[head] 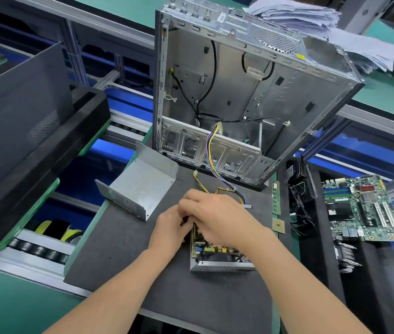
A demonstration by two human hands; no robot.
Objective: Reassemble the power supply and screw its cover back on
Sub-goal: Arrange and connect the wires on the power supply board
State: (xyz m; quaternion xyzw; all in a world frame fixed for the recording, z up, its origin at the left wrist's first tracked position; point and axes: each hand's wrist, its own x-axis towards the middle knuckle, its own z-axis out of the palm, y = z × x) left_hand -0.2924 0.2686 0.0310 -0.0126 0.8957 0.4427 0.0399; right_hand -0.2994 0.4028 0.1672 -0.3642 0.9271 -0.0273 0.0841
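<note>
Two bare forearms reach in from the bottom edge and meet over the work. The left hand has its fingers curled in toward the right hand, which arches knuckles-up over the far end of the open power supply. Something small and dark shows where the two hands touch, but whether either hand pinches it or only presses there, I cannot tell; the fingertips are hidden.

The power supply lies flat on the black mat, its yellow circuit board exposed and its perforated metal wall facing the camera. A bundle of yellow, purple and black wires runs from under the right hand up into the empty computer case, which stands tilted at the mat's far edge.

The bent metal cover is off, lying open side up to the left of the hands, apart from the supply. To the right, a RAM stick and a CPU chip lie on the green edge, and beyond them a motherboard. A dark side panel leans at far left.
</note>
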